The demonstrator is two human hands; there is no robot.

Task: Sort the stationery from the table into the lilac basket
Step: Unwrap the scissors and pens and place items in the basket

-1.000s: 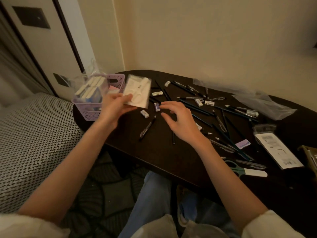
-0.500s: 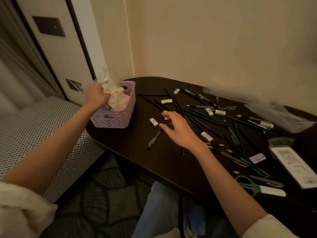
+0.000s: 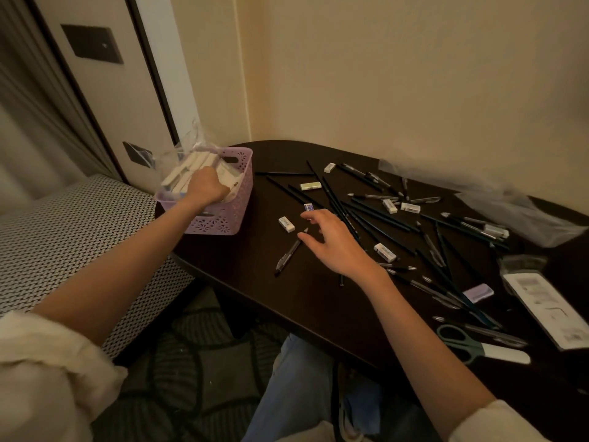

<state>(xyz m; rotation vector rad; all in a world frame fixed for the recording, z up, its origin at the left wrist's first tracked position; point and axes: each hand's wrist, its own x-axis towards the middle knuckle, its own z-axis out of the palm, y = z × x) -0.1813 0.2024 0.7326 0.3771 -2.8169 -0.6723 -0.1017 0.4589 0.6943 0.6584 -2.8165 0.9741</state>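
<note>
the left hand [image 3: 206,186] is down inside the lilac basket [image 3: 223,215] at the table's [image 3: 255,282] left end, fingers curled on a white packet [image 3: 228,180] in slippery clear wrap, light and a little floppy. the right hand [image 3: 334,240] hovers with fingers spread and relaxed, holding nothing, over a small eraser [image 3: 308,207] and a pen [image 3: 288,253] near the front edge. erasers look light, firm and grippy, best pinched by the long sides; the thin pencils [image 3: 366,215] across the middle would roll, so take them mid-shaft.
</note>
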